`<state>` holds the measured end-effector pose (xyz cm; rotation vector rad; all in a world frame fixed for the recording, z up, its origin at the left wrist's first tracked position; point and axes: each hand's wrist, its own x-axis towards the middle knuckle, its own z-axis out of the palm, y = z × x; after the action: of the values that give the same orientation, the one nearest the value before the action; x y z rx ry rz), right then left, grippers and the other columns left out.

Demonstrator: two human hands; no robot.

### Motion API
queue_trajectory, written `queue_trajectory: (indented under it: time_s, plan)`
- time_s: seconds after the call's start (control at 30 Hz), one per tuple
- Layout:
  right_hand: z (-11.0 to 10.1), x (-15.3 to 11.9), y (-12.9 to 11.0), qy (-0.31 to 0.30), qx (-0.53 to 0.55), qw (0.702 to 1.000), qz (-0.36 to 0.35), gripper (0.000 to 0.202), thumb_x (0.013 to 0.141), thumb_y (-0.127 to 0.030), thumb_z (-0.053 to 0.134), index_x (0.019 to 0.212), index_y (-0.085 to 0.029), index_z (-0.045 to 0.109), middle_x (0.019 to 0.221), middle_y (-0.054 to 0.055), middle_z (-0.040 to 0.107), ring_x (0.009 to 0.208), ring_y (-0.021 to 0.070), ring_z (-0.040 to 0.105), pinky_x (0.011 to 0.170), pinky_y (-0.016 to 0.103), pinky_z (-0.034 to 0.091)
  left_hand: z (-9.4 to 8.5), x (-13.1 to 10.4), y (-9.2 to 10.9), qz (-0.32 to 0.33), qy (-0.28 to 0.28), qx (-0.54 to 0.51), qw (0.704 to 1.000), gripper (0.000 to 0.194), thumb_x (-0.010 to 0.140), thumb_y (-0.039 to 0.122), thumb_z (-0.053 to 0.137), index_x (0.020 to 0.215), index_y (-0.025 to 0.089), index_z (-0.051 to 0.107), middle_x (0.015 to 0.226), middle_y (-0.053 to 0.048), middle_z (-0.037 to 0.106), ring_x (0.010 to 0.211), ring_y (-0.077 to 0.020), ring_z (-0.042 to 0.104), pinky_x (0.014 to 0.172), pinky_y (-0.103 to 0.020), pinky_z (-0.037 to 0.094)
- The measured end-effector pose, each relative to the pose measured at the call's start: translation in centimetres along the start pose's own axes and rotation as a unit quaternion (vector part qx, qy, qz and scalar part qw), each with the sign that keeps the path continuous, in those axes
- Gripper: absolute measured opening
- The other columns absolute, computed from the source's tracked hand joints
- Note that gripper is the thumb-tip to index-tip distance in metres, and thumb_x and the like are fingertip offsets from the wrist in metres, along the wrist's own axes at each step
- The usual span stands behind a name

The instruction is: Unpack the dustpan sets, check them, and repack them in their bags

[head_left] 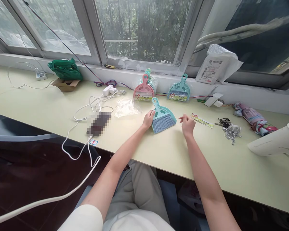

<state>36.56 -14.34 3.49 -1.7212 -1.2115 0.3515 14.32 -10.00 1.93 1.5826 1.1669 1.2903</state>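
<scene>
In the head view, a pale yellow surface runs beneath a row of windows. Near its middle, the left hand grips the left side of a teal dustpan holding a brush. The right hand, fingers loosely bent and slightly apart, is near a paper label. Wrapped dustpans stand far; a green bag lies far left, an umbrella right.

I have the left arm stretched forward, left hand clasped in a grip, and the right arm extended, right hand half-curled.
</scene>
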Motion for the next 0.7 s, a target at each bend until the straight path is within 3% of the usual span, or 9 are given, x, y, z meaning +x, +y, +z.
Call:
queue_trajectory:
  time_s: [0.1, 0.23, 0.5, 0.7]
  plan:
    - [2.0, -2.6, -2.6, -0.010, -0.131, 0.976, -0.173, 0.046, 0.092, -0.055, 0.036, 0.099, -0.019, 0.065, 0.098, 0.010, 0.066, 0.083, 0.0217, 0.062, 0.069, 0.031, 0.045, 0.6, -0.8, 1.0, 0.049, -0.055, 0.003, 0.997, 0.044, 0.093, 0.049, 0.035, 0.087, 0.015, 0.063, 0.082, -0.003, 0.062, 0.079, -0.0156, 0.054, 0.075, -0.026, 0.041]
    - [3.2, -4.3, -3.9, -0.028, -0.215, 0.943, -0.254, 0.039, 0.095, -0.045, 0.034, 0.104, -0.018, 0.060, 0.104, 0.012, 0.060, 0.100, 0.0252, 0.054, 0.069, 0.031, 0.042, 0.9, -1.6, 1.9, 0.083, -0.078, -0.005, 0.993, 0.045, 0.094, 0.048, 0.034, 0.090, 0.014, 0.063, 0.083, -0.003, 0.062, 0.077, -0.0147, 0.053, 0.074, -0.025, 0.041]
    - [2.9, -3.3, -2.9, -0.008, -0.143, 0.970, -0.197, 0.033, 0.093, -0.042, 0.035, 0.080, -0.020, 0.056, 0.089, 0.007, 0.056, 0.087, 0.0209, 0.051, 0.071, 0.031, 0.038, 0.5, -1.1, 2.0, 0.080, -0.136, -0.016, 0.987, 0.047, 0.093, 0.050, 0.032, 0.077, 0.015, 0.059, 0.075, -0.002, 0.057, 0.072, -0.0135, 0.049, 0.071, -0.025, 0.040]
    - [2.8, -3.2, -2.8, 0.013, -0.112, 0.980, -0.162, 0.034, 0.093, -0.040, 0.034, 0.073, -0.021, 0.054, 0.085, 0.004, 0.056, 0.084, 0.0193, 0.051, 0.069, 0.029, 0.035, 0.7, -0.7, 2.4, 0.084, -0.154, 0.037, 0.984, 0.046, 0.094, 0.047, 0.030, 0.085, 0.016, 0.062, 0.080, -0.002, 0.060, 0.076, -0.0144, 0.051, 0.073, -0.025, 0.040]
